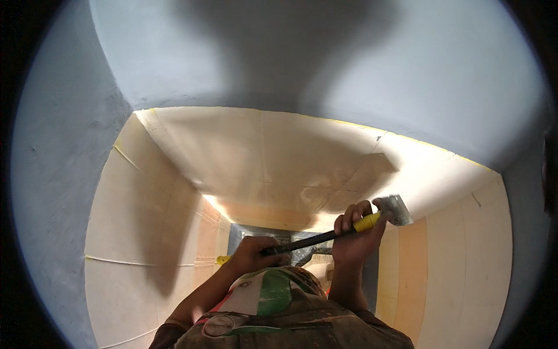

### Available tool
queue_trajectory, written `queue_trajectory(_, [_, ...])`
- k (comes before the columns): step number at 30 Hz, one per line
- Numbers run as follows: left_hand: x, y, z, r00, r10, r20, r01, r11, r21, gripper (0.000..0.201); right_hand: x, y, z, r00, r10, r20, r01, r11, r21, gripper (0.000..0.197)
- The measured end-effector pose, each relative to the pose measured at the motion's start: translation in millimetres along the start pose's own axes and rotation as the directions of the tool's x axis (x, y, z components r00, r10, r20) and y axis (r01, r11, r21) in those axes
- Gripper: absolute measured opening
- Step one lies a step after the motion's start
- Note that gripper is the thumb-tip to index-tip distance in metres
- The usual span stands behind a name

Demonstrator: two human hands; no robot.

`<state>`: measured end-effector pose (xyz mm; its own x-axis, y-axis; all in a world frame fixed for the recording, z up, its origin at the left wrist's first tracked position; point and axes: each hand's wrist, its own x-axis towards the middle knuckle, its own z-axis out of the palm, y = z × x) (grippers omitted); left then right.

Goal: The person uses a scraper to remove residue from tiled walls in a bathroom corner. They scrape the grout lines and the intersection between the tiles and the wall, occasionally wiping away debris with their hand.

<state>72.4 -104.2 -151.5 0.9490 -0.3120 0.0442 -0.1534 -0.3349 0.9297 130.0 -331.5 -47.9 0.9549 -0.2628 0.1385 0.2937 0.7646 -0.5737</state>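
A long-handled scraper (308, 240) with a black shaft and yellow ends is held slantwise across the front of my body. Its flat metal blade (396, 210) is at the upper right, close to the tiled wall; whether it touches the tiles I cannot tell. Near the blade, my right hand (356, 235) is wrapped round the yellow part of the handle. My left hand (253, 251) is closed round the lower shaft, with a yellow end (222, 259) sticking out past it on the left.
Cream tiles (232, 145) cover the walls ahead and on both sides, with an orange-toned strip (411, 279) on the right. Above them runs a grey-blue wall (442, 70). White cords or wires (139, 263) stick out from the left tiles. A dark floor (235, 235) lies below.
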Motion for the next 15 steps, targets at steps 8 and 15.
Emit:
queue_trajectory(8, [-7,-17,-3,0.999,0.048,0.001,-0.048,0.998,0.03,0.043,-6,47,37,0.935,0.159,0.316,-0.085,0.968,-0.237,0.04])
queue_trajectory(15, [76,72,-51,0.949,0.219,-0.227,-0.292,0.881,-0.373,0.07,29,66,79,0.939,0.101,0.329,0.134,0.774,-0.619,0.039])
